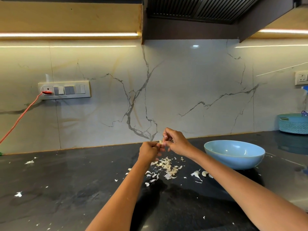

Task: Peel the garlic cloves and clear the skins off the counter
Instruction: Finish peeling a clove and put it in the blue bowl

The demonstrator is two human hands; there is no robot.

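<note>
Both hands meet above the dark tabletop (70, 177), just in front of the marble backsplash (166, 90). The left hand (148, 151) is curled around a garlic clove (161, 142), of which only a pale tip shows between the fingers; its long axis and which way it points cannot be told. The right hand (175, 142) pinches at that tip with thumb and fingers.

Under the hands lies a heap of skins (167, 167), with loose flakes scattered left and toward the near edge. To the right of the heap lies another clove (204, 173) beside a stalk piece (196, 174), near a blue bowl (234, 155) whose contents are hidden by its rim.

At the right edge a teal basket (293, 122) is cut off; a label inside is too small to read. A red plug (47, 92) sits in the switch panel (65, 90).
</note>
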